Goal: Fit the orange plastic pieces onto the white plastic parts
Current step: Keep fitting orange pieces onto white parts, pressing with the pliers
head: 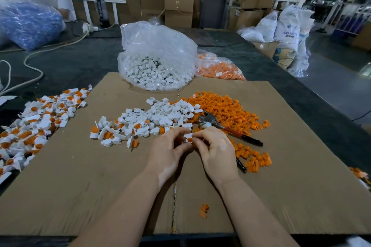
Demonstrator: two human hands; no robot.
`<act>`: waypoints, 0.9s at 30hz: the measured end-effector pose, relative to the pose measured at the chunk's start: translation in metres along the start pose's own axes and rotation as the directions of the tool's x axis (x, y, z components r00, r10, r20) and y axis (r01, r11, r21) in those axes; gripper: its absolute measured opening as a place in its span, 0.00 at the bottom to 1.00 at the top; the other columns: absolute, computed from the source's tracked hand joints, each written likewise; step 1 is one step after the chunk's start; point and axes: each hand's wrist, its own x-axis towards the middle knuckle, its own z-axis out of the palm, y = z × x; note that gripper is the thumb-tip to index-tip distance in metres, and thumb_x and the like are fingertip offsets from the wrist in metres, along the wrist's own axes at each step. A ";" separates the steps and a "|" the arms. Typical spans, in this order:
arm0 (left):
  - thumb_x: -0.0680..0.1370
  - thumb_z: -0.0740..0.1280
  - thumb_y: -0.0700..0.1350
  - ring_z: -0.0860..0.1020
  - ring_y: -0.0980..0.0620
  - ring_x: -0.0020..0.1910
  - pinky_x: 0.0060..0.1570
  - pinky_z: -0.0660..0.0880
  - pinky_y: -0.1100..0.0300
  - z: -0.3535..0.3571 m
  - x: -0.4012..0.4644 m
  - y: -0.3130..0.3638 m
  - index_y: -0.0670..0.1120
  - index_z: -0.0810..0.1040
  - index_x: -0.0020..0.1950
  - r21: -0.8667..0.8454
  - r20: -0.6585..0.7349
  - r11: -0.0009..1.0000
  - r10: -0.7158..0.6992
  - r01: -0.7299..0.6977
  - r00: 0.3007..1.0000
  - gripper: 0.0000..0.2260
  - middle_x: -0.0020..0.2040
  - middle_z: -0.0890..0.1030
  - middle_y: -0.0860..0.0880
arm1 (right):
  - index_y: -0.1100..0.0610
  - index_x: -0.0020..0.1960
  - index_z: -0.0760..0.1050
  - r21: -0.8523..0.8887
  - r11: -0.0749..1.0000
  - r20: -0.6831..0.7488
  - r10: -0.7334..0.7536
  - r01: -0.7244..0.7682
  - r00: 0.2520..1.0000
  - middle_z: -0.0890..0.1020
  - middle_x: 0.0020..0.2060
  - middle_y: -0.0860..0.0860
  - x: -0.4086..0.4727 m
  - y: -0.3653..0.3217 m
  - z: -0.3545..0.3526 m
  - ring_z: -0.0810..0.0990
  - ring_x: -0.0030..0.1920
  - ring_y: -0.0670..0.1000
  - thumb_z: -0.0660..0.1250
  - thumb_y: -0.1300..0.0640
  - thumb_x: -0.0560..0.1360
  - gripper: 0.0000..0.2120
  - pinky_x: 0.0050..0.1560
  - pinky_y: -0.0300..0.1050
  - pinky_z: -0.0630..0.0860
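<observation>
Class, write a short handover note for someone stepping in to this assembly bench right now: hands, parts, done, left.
Left hand and right hand: both pinch one white part with an orange piece showing in it, above the cardboard sheet.
Supplies: loose white parts mid-sheet, loose orange pieces to their right, more of each in the clear bag and the orange bag behind.
Done: fitted pile at far left.
Left: most loose parts; a stray orange piece lies near you. Pliers rest unused.
</observation>
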 end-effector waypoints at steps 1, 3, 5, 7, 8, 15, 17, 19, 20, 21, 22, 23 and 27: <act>0.74 0.70 0.42 0.75 0.57 0.43 0.40 0.69 0.75 0.000 0.000 -0.001 0.53 0.76 0.56 -0.012 -0.022 1.000 -0.009 0.009 1.000 0.13 0.43 0.78 0.52 | 0.60 0.43 0.81 -0.009 1.000 -0.022 0.007 -0.007 1.000 0.80 0.38 0.51 0.000 0.000 0.000 0.77 0.44 0.48 0.69 0.63 0.73 0.02 0.46 0.37 0.72; 0.75 0.69 0.40 0.75 0.56 0.44 0.40 0.69 0.74 -0.001 0.000 -0.001 0.55 0.75 0.53 -0.080 -0.095 0.996 -0.045 0.037 0.995 0.12 0.43 0.78 0.52 | 0.60 0.43 0.80 -0.024 1.000 -0.073 0.016 -0.018 0.997 0.81 0.38 0.51 0.000 0.000 0.000 0.77 0.43 0.49 0.69 0.63 0.72 0.01 0.45 0.38 0.73; 0.76 0.67 0.39 0.76 0.53 0.47 0.45 0.69 0.68 -0.002 0.001 -0.003 0.54 0.77 0.51 -0.117 -0.191 0.991 -0.084 0.062 0.978 0.10 0.47 0.78 0.49 | 0.60 0.43 0.80 -0.045 0.998 -0.112 0.029 -0.035 0.993 0.80 0.38 0.51 0.000 0.000 0.001 0.78 0.43 0.50 0.70 0.64 0.72 0.01 0.45 0.37 0.71; 0.77 0.65 0.38 0.75 0.52 0.51 0.50 0.67 0.65 -0.002 0.003 -0.004 0.52 0.77 0.51 -0.113 -0.285 0.989 -0.123 0.095 0.951 0.09 0.51 0.76 0.49 | 0.61 0.42 0.80 -0.071 0.997 -0.127 0.033 -0.042 0.991 0.80 0.37 0.51 0.000 0.002 0.001 0.78 0.42 0.50 0.70 0.65 0.71 0.01 0.45 0.37 0.70; 0.78 0.64 0.38 0.74 0.52 0.53 0.51 0.65 0.67 -0.002 0.003 -0.004 0.51 0.78 0.53 -0.112 -0.326 0.987 -0.143 0.112 0.934 0.09 0.53 0.74 0.49 | 0.61 0.41 0.80 -0.082 0.996 -0.133 0.026 -0.037 0.991 0.80 0.37 0.52 0.000 0.002 0.001 0.78 0.41 0.51 0.70 0.66 0.71 0.02 0.45 0.37 0.71; 0.78 0.60 0.34 0.65 0.50 0.64 0.57 0.56 0.72 -0.001 0.007 -0.008 0.38 0.66 0.69 0.006 -0.395 0.975 -0.200 0.220 0.897 0.19 0.66 0.62 0.42 | 0.62 0.41 0.80 -0.166 0.986 -0.121 -0.034 0.013 0.992 0.81 0.36 0.54 -0.001 0.004 0.004 0.79 0.39 0.55 0.72 0.70 0.67 0.06 0.43 0.47 0.77; 0.78 0.59 0.32 0.55 0.47 0.72 0.61 0.51 0.71 0.001 0.008 -0.008 0.36 0.62 0.72 0.051 -0.391 0.965 -0.218 0.257 0.894 0.22 0.72 0.56 0.41 | 0.62 0.42 0.81 -0.194 0.981 -0.080 -0.022 0.006 0.997 0.81 0.37 0.55 -0.001 0.006 0.005 0.79 0.40 0.56 0.71 0.71 0.67 0.07 0.43 0.51 0.78; 0.78 0.57 0.31 0.48 0.48 0.75 0.65 0.49 0.67 0.002 0.008 -0.008 0.37 0.56 0.74 0.077 -0.389 0.957 -0.228 0.278 0.893 0.25 0.76 0.48 0.44 | 0.62 0.43 0.81 -0.218 0.976 -0.031 -0.001 -0.005 1.000 0.81 0.39 0.55 -0.002 0.006 0.005 0.79 0.41 0.57 0.70 0.70 0.68 0.06 0.44 0.54 0.77; 0.78 0.56 0.31 0.45 0.49 0.76 0.67 0.48 0.66 0.003 0.008 -0.008 0.38 0.55 0.75 0.097 -0.384 0.957 -0.218 0.274 0.897 0.25 0.77 0.46 0.45 | 0.61 0.43 0.81 -0.228 0.974 -0.012 0.003 -0.006 1.000 0.81 0.40 0.55 -0.002 0.005 0.005 0.79 0.42 0.57 0.70 0.69 0.69 0.06 0.44 0.55 0.76; 0.78 0.56 0.30 0.43 0.49 0.76 0.68 0.47 0.65 0.003 0.008 -0.008 0.38 0.55 0.75 0.118 -0.374 0.957 -0.202 0.263 0.905 0.26 0.77 0.44 0.46 | 0.61 0.43 0.81 -0.237 0.971 -0.001 0.004 -0.005 1.000 0.81 0.40 0.55 -0.003 0.005 0.005 0.78 0.42 0.57 0.70 0.68 0.69 0.05 0.43 0.54 0.76; 0.78 0.57 0.30 0.41 0.50 0.76 0.68 0.45 0.65 0.003 0.007 -0.008 0.39 0.55 0.75 0.140 -0.364 0.959 -0.183 0.248 0.913 0.26 0.77 0.44 0.46 | 0.61 0.43 0.81 -0.249 0.969 0.004 0.006 -0.005 1.000 0.81 0.40 0.54 -0.003 0.005 0.005 0.78 0.42 0.57 0.70 0.67 0.69 0.05 0.43 0.54 0.75; 0.78 0.57 0.31 0.41 0.51 0.76 0.68 0.44 0.64 0.003 0.007 -0.009 0.40 0.56 0.75 0.162 -0.359 0.959 -0.161 0.231 0.919 0.26 0.77 0.44 0.47 | 0.60 0.44 0.81 -0.262 0.965 0.009 0.011 -0.008 1.000 0.81 0.40 0.54 -0.003 0.004 0.005 0.78 0.43 0.57 0.70 0.67 0.69 0.05 0.44 0.53 0.74; 0.77 0.62 0.34 0.51 0.54 0.72 0.69 0.51 0.62 0.002 0.004 -0.010 0.42 0.73 0.65 0.236 -0.381 0.963 -0.030 0.128 0.924 0.17 0.72 0.63 0.45 | 0.58 0.44 0.81 -0.307 0.951 0.013 0.027 -0.021 1.000 0.80 0.40 0.53 -0.004 0.001 0.005 0.78 0.44 0.56 0.73 0.63 0.68 0.05 0.45 0.53 0.73</act>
